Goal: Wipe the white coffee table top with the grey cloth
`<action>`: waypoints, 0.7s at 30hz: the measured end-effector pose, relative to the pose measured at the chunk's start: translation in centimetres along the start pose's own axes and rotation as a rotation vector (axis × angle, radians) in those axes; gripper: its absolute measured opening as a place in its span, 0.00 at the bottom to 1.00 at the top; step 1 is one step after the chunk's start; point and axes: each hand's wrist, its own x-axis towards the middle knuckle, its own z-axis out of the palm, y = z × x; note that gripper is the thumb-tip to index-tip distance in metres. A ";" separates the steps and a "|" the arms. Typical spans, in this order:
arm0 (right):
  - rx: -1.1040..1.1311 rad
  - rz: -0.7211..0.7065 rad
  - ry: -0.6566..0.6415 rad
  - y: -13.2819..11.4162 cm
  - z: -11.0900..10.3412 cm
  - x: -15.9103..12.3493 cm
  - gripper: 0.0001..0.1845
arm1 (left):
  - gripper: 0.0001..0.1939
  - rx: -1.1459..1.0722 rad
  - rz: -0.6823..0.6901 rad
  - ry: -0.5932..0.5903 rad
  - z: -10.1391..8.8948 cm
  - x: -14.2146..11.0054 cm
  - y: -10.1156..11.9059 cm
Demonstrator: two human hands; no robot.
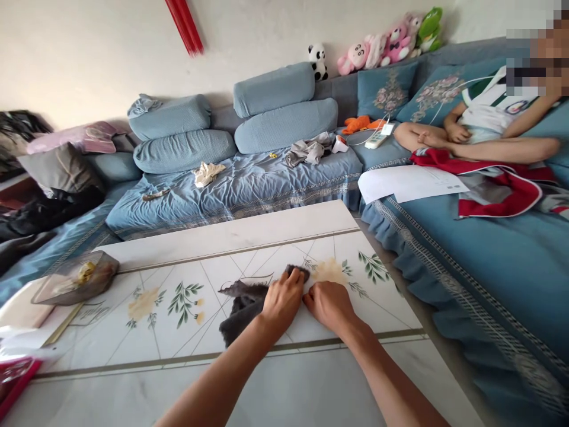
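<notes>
A: So, largest item first?
B: Blue sofa, beyond the left hand and round past the right hand.
A: Next?
B: White table, beneath both; its top runs rightward from the right hand to the edge, a floor strip past that.
A: Plastic box?
B: Well left of the left hand, near the far edge.
A: Dark cloth?
B: Crumpled under the left hand, spreading leftward.
A: Grip?
B: Left: fingers curled on cloth. Right: narrow fist, just beside; contents cannot tell.
</notes>
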 end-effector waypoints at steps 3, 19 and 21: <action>0.024 0.021 -0.011 0.0 0.0 -0.1 0.20 | 0.15 0.009 -0.013 -0.010 -0.9 2.3 0.3; 0.041 0.010 0.053 0.1 0.8 -0.1 0.20 | 0.17 -0.012 -0.003 -0.038 -0.4 -0.4 -0.4; 0.029 -0.005 0.064 0.0 0.9 0.0 0.21 | 0.21 0.000 0.001 -0.051 0.5 -2.8 -0.8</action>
